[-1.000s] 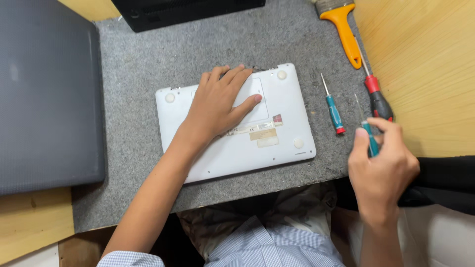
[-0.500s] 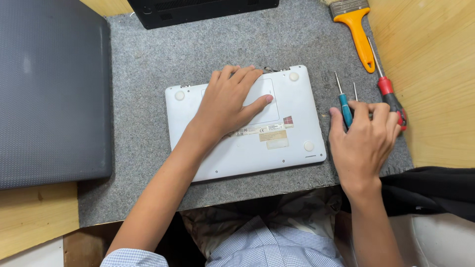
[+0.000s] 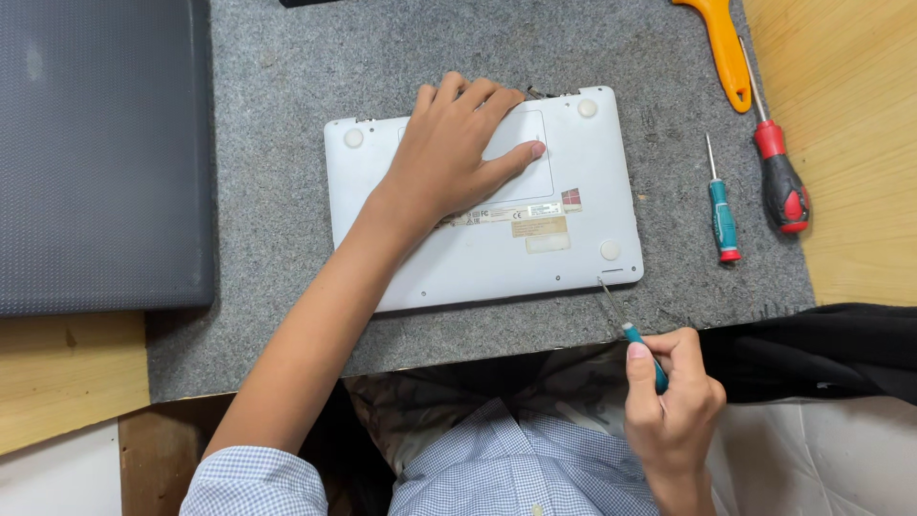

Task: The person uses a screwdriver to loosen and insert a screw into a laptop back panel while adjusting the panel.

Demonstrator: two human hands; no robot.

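Left hand (image 3: 454,158) spread flat on the upturned white laptop (image 3: 482,205), pinning it to the grey mat (image 3: 277,277); right hand (image 3: 673,401) clamped on a teal screwdriver (image 3: 635,334), tip at the near corner just ahead. Best kept upright, seated squarely, pressed firmly before turning.

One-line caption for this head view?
Left hand steadies upturned white laptop; right hand aims small screwdriver at its corner.

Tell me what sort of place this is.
Probably a small electronics repair bench: a white laptop lies upside down on a grey felt mat over a wooden table, with a teal-handled precision screwdriver and a red-and-black screwdriver beside it.
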